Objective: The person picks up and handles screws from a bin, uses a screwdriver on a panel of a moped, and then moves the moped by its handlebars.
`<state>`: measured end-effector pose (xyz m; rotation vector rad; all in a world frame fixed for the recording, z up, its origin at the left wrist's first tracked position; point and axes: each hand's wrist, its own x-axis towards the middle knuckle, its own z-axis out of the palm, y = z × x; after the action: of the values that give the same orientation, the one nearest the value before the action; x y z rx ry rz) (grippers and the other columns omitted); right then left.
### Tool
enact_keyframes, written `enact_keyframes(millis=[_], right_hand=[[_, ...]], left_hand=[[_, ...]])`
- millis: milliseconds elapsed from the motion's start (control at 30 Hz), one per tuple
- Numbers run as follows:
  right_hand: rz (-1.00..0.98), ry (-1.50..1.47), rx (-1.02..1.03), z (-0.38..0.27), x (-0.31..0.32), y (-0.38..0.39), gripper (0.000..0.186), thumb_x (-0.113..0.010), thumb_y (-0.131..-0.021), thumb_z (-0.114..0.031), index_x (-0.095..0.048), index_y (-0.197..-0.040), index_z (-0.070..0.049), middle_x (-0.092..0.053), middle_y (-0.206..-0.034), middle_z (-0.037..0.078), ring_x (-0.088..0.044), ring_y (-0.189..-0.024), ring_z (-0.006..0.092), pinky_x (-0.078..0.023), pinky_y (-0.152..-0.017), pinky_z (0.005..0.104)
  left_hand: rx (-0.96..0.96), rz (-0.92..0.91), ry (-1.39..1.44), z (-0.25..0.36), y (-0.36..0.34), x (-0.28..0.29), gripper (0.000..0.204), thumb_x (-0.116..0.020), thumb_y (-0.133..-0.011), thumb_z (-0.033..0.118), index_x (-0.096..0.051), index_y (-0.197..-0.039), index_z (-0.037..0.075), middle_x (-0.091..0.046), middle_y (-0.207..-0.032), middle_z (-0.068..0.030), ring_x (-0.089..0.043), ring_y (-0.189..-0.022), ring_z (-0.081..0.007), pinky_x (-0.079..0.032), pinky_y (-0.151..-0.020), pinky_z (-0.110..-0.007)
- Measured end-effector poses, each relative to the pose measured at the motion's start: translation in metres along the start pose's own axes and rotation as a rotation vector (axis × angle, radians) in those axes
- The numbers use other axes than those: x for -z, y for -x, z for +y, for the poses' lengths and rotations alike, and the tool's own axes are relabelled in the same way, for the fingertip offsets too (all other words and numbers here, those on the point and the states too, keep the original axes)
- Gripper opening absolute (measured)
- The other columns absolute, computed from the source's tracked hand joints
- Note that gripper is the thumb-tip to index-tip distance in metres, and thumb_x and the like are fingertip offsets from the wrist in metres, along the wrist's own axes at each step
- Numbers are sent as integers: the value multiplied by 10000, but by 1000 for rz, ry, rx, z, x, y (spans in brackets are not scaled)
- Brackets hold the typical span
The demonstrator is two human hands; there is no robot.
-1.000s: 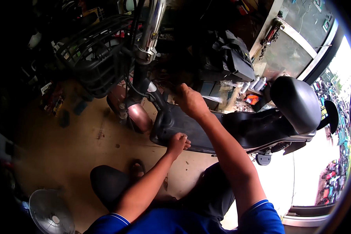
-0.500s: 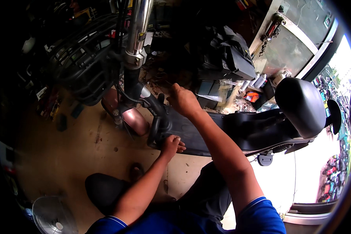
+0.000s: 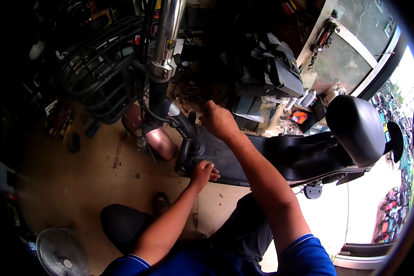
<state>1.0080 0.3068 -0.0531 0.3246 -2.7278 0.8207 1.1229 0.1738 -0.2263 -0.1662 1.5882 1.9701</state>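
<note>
An electric bike stands across in front of me, its black footboard (image 3: 227, 161) between my two hands. My left hand (image 3: 203, 174) is closed at the near edge of the footboard, fingers curled; anything inside them is too small to make out. My right hand (image 3: 218, 122) is raised over the far side of the footboard, thumb and fingers pinched together. A thin line shows by its fingertips, but I cannot tell what it is. Left of the hands are the black frame tube (image 3: 183, 126) and the pink front fender (image 3: 162, 143).
A black wire basket (image 3: 101, 87) and a shiny steering column (image 3: 169, 37) rise at the left. The padded seat (image 3: 354, 131) is at the right. Behind the bike lie a black bag (image 3: 271, 64) and spray cans (image 3: 308, 98). A fan (image 3: 62, 255) stands at lower left.
The view has shifted slightly, so the bike sits a little lower in it. Both hands keep nearly the same closed pose and place on the bike.
</note>
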Motion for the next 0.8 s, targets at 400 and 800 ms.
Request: enact_keyframes(millis=[400, 800], right_hand=[[62, -144, -214, 28, 5, -2, 369, -765, -841, -227, -573, -1061, -1, -718, -949, 243, -675, -943, 441, -548, -809, 500], [-76, -42, 60, 16, 4, -2, 285, -721, -851, -188, -592, -1082, -79, -709, -1005, 202, -677, -945, 411, -547, -807, 479]], left_hand=[[9, -1, 27, -4, -3, 2, 208, -526, -1038, 205, -557, -1119, 16, -691, -933, -132, -730, -745, -230, -592, -649, -316], [8, 11, -4, -1, -2, 3, 239, -492, -1046, 191, -565, -1150, -11, -706, -931, -139, -738, -740, -223, -601, -640, -316]])
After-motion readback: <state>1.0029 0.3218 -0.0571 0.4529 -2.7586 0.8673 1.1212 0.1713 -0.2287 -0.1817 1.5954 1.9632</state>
